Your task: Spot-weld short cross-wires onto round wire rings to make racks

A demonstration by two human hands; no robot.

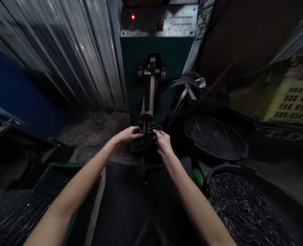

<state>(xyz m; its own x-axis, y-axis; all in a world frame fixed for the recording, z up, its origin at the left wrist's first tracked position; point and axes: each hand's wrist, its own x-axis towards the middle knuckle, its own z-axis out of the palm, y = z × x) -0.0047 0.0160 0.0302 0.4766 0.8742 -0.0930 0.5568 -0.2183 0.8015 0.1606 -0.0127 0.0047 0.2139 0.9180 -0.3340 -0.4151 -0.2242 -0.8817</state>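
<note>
An oval wire rack [140, 145] with thin parallel bars sits under the upright electrode [146, 126] of a green spot welder [131, 61]. My left hand [129, 134] grips it at the left, thumb and fingers closed close beside the electrode tip. Pinched between the fingers of my right hand [162, 140] is the rack's right side. The rack is dark and partly hidden by my fingers, and I cannot tell whether the tip touches a bar.
Cut metal pieces fill a black tub [228, 167] at the lower right. Behind it stands a shallow round basin [215, 138] with some wires. A green crate [64, 165] of wire rods is at the lower left. A red light [133, 16] glows on the panel.
</note>
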